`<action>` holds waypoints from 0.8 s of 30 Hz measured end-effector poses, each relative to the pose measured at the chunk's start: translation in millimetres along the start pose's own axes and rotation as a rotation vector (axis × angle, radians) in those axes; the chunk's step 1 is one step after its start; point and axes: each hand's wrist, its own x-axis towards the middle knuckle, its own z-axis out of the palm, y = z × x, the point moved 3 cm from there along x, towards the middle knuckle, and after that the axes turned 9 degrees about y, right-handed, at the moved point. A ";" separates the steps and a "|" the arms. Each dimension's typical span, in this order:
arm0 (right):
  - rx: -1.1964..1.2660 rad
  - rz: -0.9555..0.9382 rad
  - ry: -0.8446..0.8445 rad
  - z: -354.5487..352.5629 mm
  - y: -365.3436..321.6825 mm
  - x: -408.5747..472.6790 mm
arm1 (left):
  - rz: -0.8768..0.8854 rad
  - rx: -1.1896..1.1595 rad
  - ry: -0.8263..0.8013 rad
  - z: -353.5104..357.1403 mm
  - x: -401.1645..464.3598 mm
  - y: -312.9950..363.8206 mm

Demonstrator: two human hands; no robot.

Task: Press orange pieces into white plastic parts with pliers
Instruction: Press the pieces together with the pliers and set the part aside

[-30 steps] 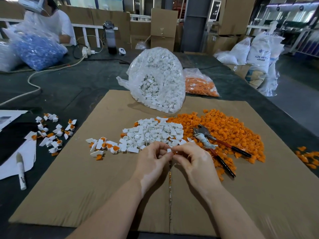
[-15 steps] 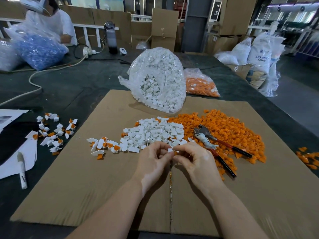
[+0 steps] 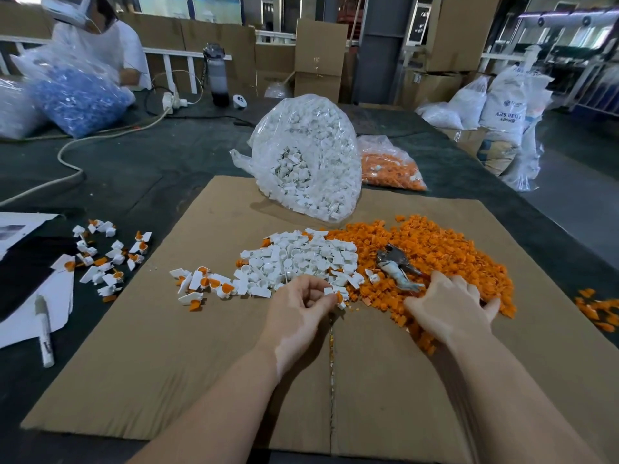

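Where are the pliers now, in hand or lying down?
Lying down. The pliers rest on the orange pile; the right hand covers the handles, grip unclear. The left hand pinches a white part.

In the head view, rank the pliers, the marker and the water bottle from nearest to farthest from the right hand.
1. Pliers: on the orange pile, just beyond the right hand.
2. Marker: far left, on the paper.
3. Water bottle: upright at the table's far side, left of centre.
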 end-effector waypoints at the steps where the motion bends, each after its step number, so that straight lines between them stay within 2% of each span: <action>1: -0.020 -0.012 0.006 -0.5 -1.0 1.5 | -0.008 -0.017 0.002 0.1 0.1 0.6; 8: 0.058 -0.078 0.145 -10.2 -7.5 -10.0 | -0.025 -0.016 0.035 -1.8 4.0 0.0; 11: 0.216 -0.152 0.144 -19.9 -14.9 -22.6 | -0.114 -0.156 0.034 -1.6 5.6 1.0; 14: 0.346 -0.276 0.001 -25.0 -25.2 -40.1 | -0.242 -0.357 0.044 -0.4 6.4 2.4; 18: 0.464 -0.388 -0.253 -23.6 -36.6 -60.5 | -0.277 -0.389 0.076 -2.2 9.2 1.8; 24: 0.524 -0.364 -0.373 -22.3 -39.7 -67.7 | -0.333 -0.385 0.128 -2.5 12.6 -3.4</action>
